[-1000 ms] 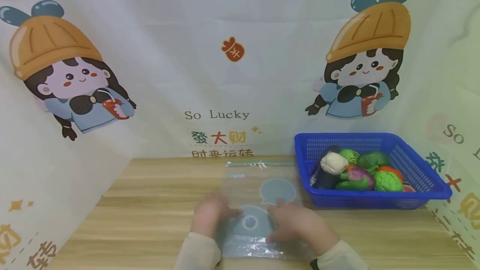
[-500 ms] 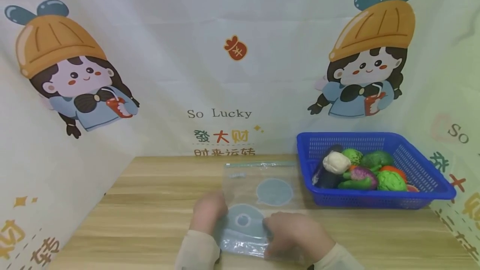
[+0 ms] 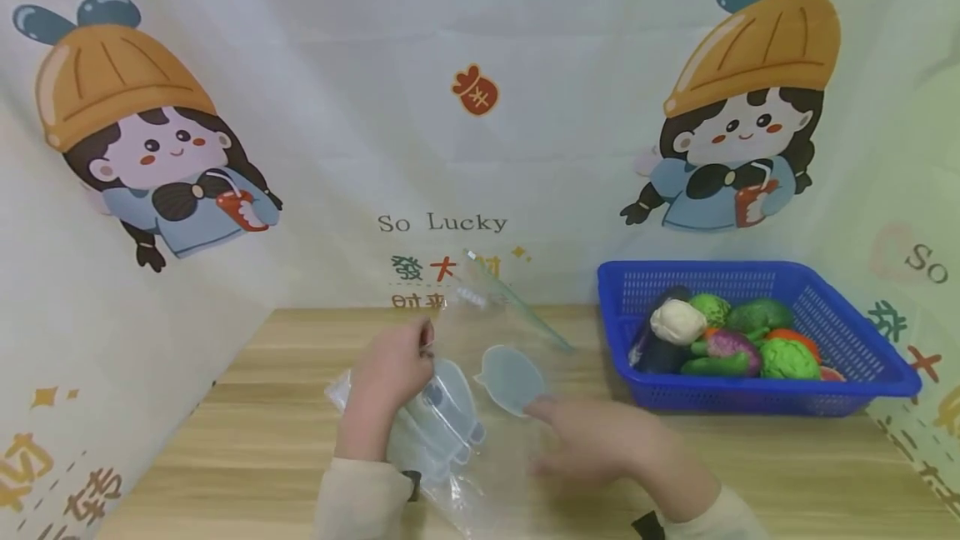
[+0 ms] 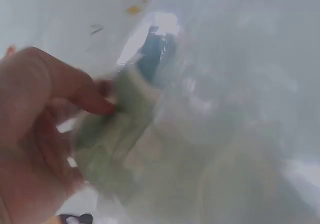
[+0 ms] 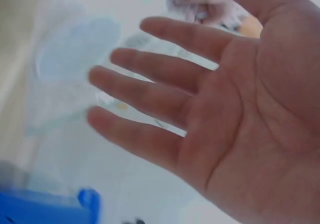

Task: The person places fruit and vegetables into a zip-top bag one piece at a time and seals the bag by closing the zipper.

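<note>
From the head camera, my left hand [image 3: 386, 373] pinched one side edge of a clear zip bag [image 3: 480, 357] and held it lifted above the wooden table [image 3: 247, 432], so the bag hung tilted with its zip strip uppermost. My right hand [image 3: 600, 448] lay low beside the bag's lower part with fingers straight and spread, gripping nothing; I could not tell whether the fingertips touched the film. A blue basket [image 3: 862, 357] of toy vegetables [image 3: 720, 340] stood well apart to the right.

From the left wrist camera, blurred, my left fingers [image 4: 75, 91] curled onto folded, crinkled film, with the rest of the bag [image 4: 225, 134] filling the view.

From the right wrist camera, my right palm [image 5: 240, 119] was flat and open, fingers apart, with the printed bag [image 5: 75, 53] beyond them and a corner of the basket [image 5: 45, 206] below.

I judged the bag very light, limp and slippery, apt to fold on itself; the stiffer zip strip or a side seam seemed the surest place to take hold.
</note>
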Demonstrator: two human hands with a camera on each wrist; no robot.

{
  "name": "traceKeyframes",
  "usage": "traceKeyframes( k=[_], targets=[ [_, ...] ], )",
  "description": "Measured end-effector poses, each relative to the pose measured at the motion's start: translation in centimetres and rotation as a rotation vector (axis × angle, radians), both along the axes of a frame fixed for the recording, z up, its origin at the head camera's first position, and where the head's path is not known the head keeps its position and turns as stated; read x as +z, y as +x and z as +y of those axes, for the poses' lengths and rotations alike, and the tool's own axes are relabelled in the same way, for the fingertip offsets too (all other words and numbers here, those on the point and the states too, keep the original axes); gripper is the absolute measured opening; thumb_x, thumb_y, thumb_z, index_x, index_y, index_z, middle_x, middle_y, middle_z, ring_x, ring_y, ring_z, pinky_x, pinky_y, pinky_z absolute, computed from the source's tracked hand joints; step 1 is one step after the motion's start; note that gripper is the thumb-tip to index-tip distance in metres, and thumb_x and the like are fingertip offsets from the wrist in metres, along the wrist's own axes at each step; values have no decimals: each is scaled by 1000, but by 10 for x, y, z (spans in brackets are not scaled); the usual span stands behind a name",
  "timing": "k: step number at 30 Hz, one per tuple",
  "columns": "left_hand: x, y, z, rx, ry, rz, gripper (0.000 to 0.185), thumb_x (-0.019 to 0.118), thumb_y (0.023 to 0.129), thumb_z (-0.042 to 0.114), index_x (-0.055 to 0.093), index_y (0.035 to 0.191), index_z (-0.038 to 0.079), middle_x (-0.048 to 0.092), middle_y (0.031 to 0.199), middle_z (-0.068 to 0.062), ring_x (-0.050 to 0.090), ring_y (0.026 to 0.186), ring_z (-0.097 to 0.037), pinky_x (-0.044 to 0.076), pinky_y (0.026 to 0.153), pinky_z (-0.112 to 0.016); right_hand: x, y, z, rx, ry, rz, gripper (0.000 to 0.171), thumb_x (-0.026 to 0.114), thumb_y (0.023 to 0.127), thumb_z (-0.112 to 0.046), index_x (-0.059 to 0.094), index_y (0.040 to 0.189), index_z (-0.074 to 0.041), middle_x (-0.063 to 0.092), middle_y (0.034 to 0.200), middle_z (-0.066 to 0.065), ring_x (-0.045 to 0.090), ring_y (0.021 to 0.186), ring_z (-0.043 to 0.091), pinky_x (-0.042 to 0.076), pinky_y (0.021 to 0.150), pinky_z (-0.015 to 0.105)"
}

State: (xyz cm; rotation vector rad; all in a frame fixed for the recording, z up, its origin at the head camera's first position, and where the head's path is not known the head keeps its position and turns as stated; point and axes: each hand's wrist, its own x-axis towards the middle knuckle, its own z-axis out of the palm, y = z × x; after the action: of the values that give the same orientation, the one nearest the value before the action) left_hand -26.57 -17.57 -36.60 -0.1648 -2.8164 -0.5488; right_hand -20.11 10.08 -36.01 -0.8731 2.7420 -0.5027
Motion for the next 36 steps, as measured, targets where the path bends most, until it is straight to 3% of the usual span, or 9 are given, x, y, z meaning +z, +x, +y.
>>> traceKeyframes(
  k=[4, 9, 15, 20, 23, 27, 30, 32, 36],
  targets=[
    [26, 15, -8, -21, 88, 130, 14, 59, 86, 3, 53, 87, 16, 52, 70, -2, 48, 64, -20, 35, 55, -30, 25, -2, 23, -84, -121, 107, 71, 71, 100, -48, 52, 155, -7, 55, 159, 18, 54, 146, 42, 46, 120, 62],
    [46, 34, -18, -154, 322, 256, 18, 56, 86, -7, 55, 84, 11, 59, 68, -2, 50, 61, -14, 39, 56, -24, 37, -14, 46, -167, -177, 168, 71, 66, 104, -48, 48, 157, -3, 50, 161, 24, 47, 151, 46, 42, 122, 64],
    [60, 52, -21, -352, 585, 281, 22, 55, 85, -18, 56, 84, 3, 68, 74, -9, 63, 68, -11, 51, 57, -23, 41, -23, 58, -164, -355, 125, 61, 57, 110, -44, 50, 156, -6, 63, 150, 20, 61, 138, 42, 54, 111, 60],
    [70, 58, -19, -489, 699, 316, 20, 52, 83, -22, 54, 83, -2, 66, 72, 1, 63, 68, -10, 56, 66, -24, 53, -17, 65, -190, -574, 49, 41, 60, 110, -34, 66, 138, -6, 79, 120, 9, 73, 114, 25, 62, 97, 41],
    [72, 58, -20, -488, 708, 328, 20, 51, 83, -23, 55, 82, -3, 66, 71, 3, 63, 67, -10, 56, 67, -24, 59, -12, 71, -181, -652, 4, 27, 65, 108, -28, 76, 121, -7, 78, 101, 3, 69, 98, 14, 60, 85, 28],
    [68, 55, -22, -373, 580, 332, 19, 55, 86, -18, 60, 87, 1, 73, 83, -6, 69, 81, -16, 58, 69, -28, 63, -6, 77, -94, -709, -78, 20, 68, 106, -23, 78, 109, -7, 73, 92, 2, 68, 85, 14, 62, 76, 28],
    [65, 51, -22, -279, 404, 295, 22, 60, 91, -9, 65, 108, 3, 75, 114, -13, 69, 110, -28, 61, 91, -43, 64, -4, 79, -42, -756, -140, 19, 68, 105, -20, 76, 107, -3, 73, 86, 5, 72, 78, 19, 66, 72, 35],
    [65, 49, -20, -264, 332, 264, 36, 64, 93, -2, 61, 129, 4, 65, 139, -15, 57, 135, -34, 50, 113, -53, 64, -2, 77, -61, -772, -176, 21, 69, 105, -21, 74, 107, -1, 74, 82, 6, 75, 75, 22, 67, 72, 38],
    [65, 52, -8, -308, 332, 224, 57, 71, 96, 6, 48, 148, 6, 46, 159, -16, 38, 152, -39, 33, 127, -62, 64, 1, 69, -151, -756, -231, 27, 74, 102, -25, 73, 107, 2, 75, 83, 9, 76, 75, 22, 67, 74, 37]
  ],
)
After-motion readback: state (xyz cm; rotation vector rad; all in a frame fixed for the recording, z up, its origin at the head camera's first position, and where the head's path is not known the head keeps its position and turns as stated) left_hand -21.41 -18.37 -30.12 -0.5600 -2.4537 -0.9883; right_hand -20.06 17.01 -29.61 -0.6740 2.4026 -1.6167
